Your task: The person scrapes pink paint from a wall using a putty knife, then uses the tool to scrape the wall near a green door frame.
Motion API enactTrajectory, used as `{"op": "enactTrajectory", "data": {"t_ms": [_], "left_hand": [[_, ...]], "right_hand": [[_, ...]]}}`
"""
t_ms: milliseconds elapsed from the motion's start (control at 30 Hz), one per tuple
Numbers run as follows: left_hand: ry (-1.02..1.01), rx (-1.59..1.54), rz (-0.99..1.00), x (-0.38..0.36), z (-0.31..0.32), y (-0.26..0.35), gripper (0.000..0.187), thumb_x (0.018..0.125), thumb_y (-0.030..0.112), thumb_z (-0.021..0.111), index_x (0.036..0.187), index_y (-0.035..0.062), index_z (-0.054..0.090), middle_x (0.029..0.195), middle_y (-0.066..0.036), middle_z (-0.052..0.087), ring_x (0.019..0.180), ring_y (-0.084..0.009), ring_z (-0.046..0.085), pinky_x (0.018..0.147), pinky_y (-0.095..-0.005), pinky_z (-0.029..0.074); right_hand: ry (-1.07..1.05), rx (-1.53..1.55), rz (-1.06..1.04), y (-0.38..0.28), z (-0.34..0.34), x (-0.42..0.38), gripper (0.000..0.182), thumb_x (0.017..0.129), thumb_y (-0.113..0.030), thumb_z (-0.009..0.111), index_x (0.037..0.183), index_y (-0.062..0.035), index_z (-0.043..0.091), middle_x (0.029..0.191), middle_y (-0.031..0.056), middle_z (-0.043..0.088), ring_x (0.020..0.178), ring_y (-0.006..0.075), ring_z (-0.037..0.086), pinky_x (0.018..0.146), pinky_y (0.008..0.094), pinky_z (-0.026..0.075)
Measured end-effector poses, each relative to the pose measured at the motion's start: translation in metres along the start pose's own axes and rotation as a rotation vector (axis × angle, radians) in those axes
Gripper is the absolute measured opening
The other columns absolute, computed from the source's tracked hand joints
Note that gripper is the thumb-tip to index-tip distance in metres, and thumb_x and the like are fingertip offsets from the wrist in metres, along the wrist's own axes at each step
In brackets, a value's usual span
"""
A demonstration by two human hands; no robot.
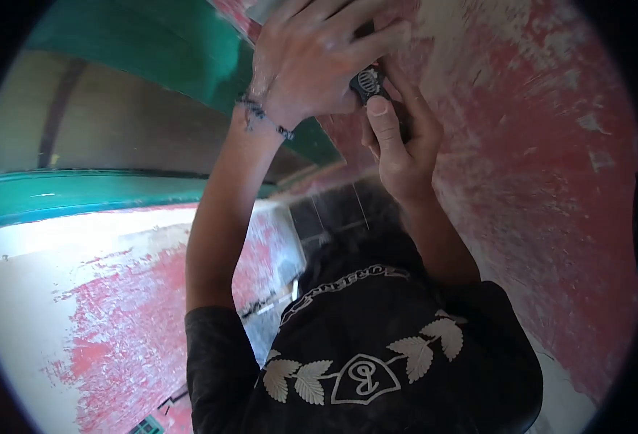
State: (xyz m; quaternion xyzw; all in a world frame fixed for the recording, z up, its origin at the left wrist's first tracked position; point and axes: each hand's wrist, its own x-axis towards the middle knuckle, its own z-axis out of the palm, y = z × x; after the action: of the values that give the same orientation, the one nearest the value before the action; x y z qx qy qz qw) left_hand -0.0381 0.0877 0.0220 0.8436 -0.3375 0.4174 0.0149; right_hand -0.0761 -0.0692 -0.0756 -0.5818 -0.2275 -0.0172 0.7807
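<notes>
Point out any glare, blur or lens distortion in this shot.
Head view: glare washes out the top of the peeling wall at left; a dark rounded border cuts the corners, fisheye-style; the left hand looks slightly smeared, the shirt's badge print crisper.

An indoor room of unclear use, patchy red-and-white wall (536, 166), green-painted panel (145, 36), dark tiles (340, 206)

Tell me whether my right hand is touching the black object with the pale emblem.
Touching. The head view shows the right hand at the black object, its thumb resting against the lower edge with no gap.
</notes>
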Motion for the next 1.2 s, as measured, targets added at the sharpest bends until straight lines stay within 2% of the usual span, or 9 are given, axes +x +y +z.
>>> {"op": "enactTrajectory", "data": {"t_ms": [100, 300, 367, 467, 567, 667, 867, 1067, 1200], "left_hand": [[0.034, 0.113, -0.227, -0.059, 0.037, 0.032, 0.058, 0.065, 0.024, 0.075, 0.123, 0.0269, 0.072, 0.142, -0.010, 0.057, 0.138, -0.0370, 0.049, 0.114, -0.0558, 0.037], [-0.373, -0.139, -0.677, -0.197, 0.103, 0.118, 0.054, 0.077, 0.020, 0.073, 0.130, 0.0213, 0.066, 0.157, -0.016, 0.043, 0.148, -0.0372, 0.038, 0.117, -0.0624, 0.029], [-0.426, -0.363, -0.942, -0.239, 0.118, 0.163, 0.047, 0.081, 0.020, 0.074, 0.128, 0.0167, 0.067, 0.151, -0.020, 0.048, 0.145, -0.0411, 0.038, 0.114, -0.0590, 0.034], [-0.366, -0.371, -1.172, -0.269, 0.122, 0.215, 0.038, 0.083, 0.022, 0.075, 0.119, 0.0119, 0.069, 0.119, -0.020, 0.068, 0.121, -0.0404, 0.060, 0.100, -0.0509, 0.049], [-0.666, -0.683, -1.556, -0.256, 0.097, 0.225, 0.029, 0.082, 0.023, 0.074, 0.108, 0.0102, 0.071, 0.080, -0.014, 0.072, 0.083, -0.0362, 0.071, 0.078, -0.0471, 0.057], [-0.373, -0.596, -1.289, -0.291, 0.106, 0.246, 0.026, 0.084, 0.028, 0.074, 0.107, 0.0149, 0.074, 0.056, -0.008, 0.062, 0.055, -0.0290, 0.067, 0.058, -0.0420, 0.055], [-0.541, -0.442, -1.198, -0.270, 0.055, 0.233, 0.037, 0.081, 0.038, 0.073, 0.109, 0.0147, 0.072, 0.076, -0.009, 0.070, 0.081, -0.0334, 0.070, 0.074, -0.0443, 0.054], [-0.228, -0.529, -1.134, -0.313, 0.036, 0.255, 0.038, 0.080, 0.025, 0.076, 0.114, 0.0105, 0.066, 0.096, -0.010, 0.070, 0.107, -0.0366, 0.057, 0.092, -0.0441, 0.049], [-0.197, -0.658, -1.154, -0.329, 0.011, 0.277, 0.027, 0.081, 0.020, 0.075, 0.105, 0.0096, 0.068, 0.077, -0.008, 0.068, 0.084, -0.0326, 0.066, 0.076, -0.0435, 0.053]], "right_hand": [[-0.057, 0.159, 0.210, 0.046, -0.022, -0.025, 0.039, 0.104, -0.019, 0.058, 0.140, -0.0025, 0.058, 0.077, -0.0003, 0.062, 0.060, 0.0033, 0.049, 0.051, 0.0202, 0.038], [0.102, -0.064, 0.894, 0.150, -0.093, -0.119, 0.030, 0.105, -0.023, 0.054, 0.124, -0.0020, 0.065, 0.074, 0.0023, 0.063, 0.049, 0.0053, 0.048, 0.044, 0.0228, 0.035], [0.168, -0.225, 1.109, 0.175, -0.112, -0.139, 0.027, 0.104, -0.022, 0.056, 0.119, -0.0013, 0.065, 0.075, 0.0041, 0.064, 0.047, 0.0071, 0.048, 0.042, 0.0235, 0.035], [0.231, -0.115, 0.995, 0.186, -0.115, -0.145, 0.022, 0.102, -0.020, 0.059, 0.114, -0.0035, 0.066, 0.076, 0.0052, 0.061, 0.047, 0.0076, 0.048, 0.039, 0.0240, 0.030], [0.241, -0.005, 1.024, 0.153, -0.090, -0.106, 0.020, 0.100, -0.016, 0.060, 0.117, -0.0048, 0.063, 0.086, 0.0043, 0.063, 0.048, 0.0079, 0.048, 0.038, 0.0242, 0.030], [0.224, 0.181, 1.054, 0.137, -0.078, -0.082, 0.022, 0.098, -0.013, 0.063, 0.118, -0.0052, 0.061, 0.086, 0.0040, 0.062, 0.048, 0.0075, 0.047, 0.038, 0.0245, 0.030], [0.310, 0.030, 0.727, 0.124, -0.049, -0.098, 0.025, 0.091, -0.004, 0.070, 0.115, -0.0087, 0.063, 0.081, -0.0016, 0.058, 0.049, 0.0043, 0.043, 0.039, 0.0240, 0.027], [0.306, -0.004, 0.715, 0.085, -0.041, -0.135, 0.019, 0.094, -0.011, 0.069, 0.112, -0.0089, 0.065, 0.080, -0.0017, 0.059, 0.049, 0.0055, 0.042, 0.042, 0.0246, 0.029], [0.476, 0.063, 0.698, 0.070, -0.040, -0.177, 0.020, 0.098, -0.016, 0.065, 0.117, -0.0085, 0.064, 0.082, -0.0008, 0.059, 0.054, 0.0078, 0.044, 0.050, 0.0251, 0.035]]}}
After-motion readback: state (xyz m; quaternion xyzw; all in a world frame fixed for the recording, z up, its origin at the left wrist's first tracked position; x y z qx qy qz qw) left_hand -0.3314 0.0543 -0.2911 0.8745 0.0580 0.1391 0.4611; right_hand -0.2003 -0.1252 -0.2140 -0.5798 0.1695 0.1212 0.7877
